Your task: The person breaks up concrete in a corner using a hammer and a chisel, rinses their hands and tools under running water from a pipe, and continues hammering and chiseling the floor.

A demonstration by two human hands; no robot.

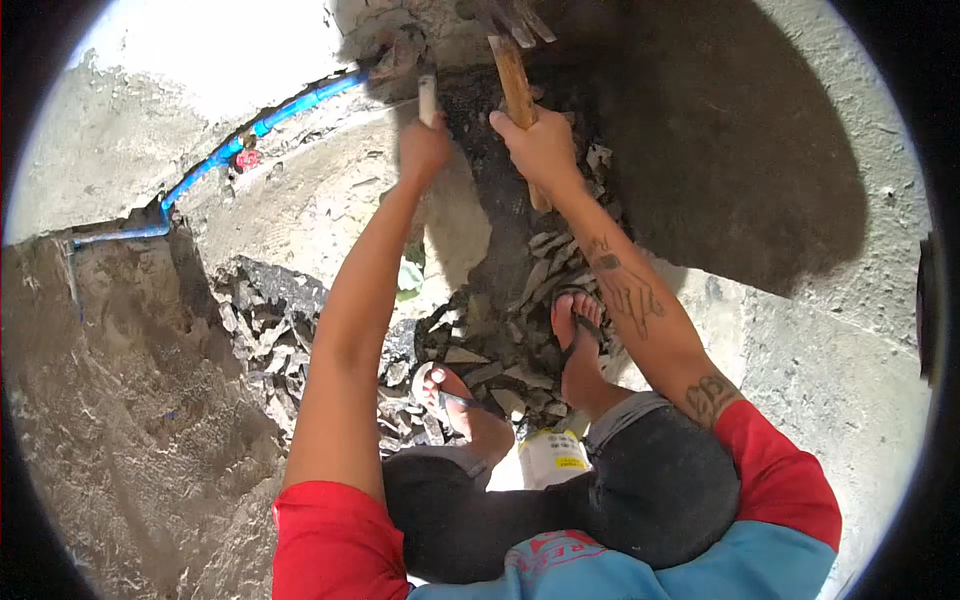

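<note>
Nearest are 2 knees in dark trousers (pixel 655 475), below a blue shirt (pixel 600 575) with red sleeves. Between the legs is a white container (pixel 553 458) with a yellow patch on its label. Just beyond it are 2 feet in sandals, the left foot (pixel 450 400) nearer and the right foot (pixel 578 340) farther out. Grey, flat, broken rubble (pixel 530 378) lies around both feet, and more is piled to the left, along the edge of the brown plaster (pixel 130 400).

Farther out, the left hand (pixel 426 150) is closed in a fist around a pale rod (pixel 427 98), whose far end points at the rough, broken part of the wall (pixel 330 170). The right hand (pixel 542 150) is wrapped around the wooden handle of a hammer (pixel 515 85), thumb along the near side. The hammer tilts to the left toward its far end; its dark metal head is blurred at the top edge of the view. The hammer and the rod are apart, side by side.

To the left of the rod, a blue pipe (pixel 315 98) runs in a groove in the wall, with 1 red piece (pixel 247 159) just beside it. A dark shadow covers the wall at the far right.
</note>
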